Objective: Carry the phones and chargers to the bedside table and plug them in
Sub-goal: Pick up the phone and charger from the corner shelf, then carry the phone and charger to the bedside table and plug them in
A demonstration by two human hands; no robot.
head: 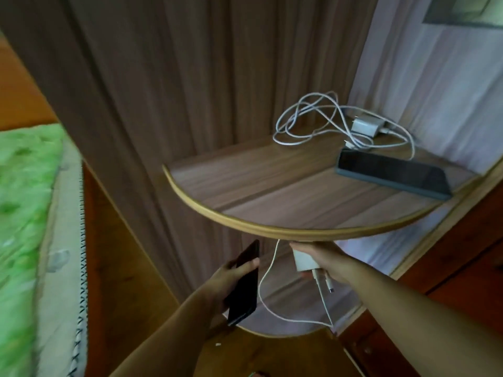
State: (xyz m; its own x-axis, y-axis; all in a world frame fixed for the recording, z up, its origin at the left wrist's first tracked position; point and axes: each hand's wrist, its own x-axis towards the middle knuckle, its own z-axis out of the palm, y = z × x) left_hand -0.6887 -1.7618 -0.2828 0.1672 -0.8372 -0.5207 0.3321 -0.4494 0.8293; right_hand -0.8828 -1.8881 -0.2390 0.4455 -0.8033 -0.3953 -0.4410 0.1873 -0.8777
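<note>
Hands sit below the curved front edge of the rounded wooden desk [275, 229]. The left hand [231, 278] has its grip wrapped around a slim black phone [245, 284], held upright and tilted, fingers across its face. The right hand [318, 257] has its grip closed on a white square charger block [303, 259] — its thin white cable [268, 295] loops down and trails toward a lower shelf [294, 300]. On the desk, near the back right corner, lies a second white charger block [366, 126] with a tangled white cable [307, 118]; just in front of it, toward the right edge, rests a dark phone in a grey case [392, 174]. A green fuzzy bedspread [24, 213] lies far left.
</note>
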